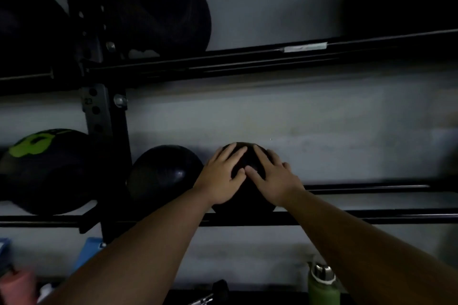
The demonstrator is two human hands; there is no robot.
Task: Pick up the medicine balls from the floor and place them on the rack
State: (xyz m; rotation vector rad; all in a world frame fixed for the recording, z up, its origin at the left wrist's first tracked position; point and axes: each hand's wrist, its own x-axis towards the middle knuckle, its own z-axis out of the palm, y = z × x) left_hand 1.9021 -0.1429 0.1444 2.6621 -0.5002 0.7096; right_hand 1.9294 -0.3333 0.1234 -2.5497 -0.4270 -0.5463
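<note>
A black medicine ball (245,199) rests on the two rails of the lower rack shelf (371,219). My left hand (221,178) and my right hand (271,178) lie spread over its top, fingers nearly touching, holding it from both sides. Just left of it a second black medicine ball (163,176) sits on the same shelf. Beyond the upright, a black ball with a green number (47,171) rests on the shelf too.
A black perforated rack upright (104,116) stands at left. The upper shelf rails (247,59) carry large dark balls (161,5). The grey wall lies behind. On the floor below stand a green bottle (322,285), a dumbbell end (219,288) and blue items (89,252).
</note>
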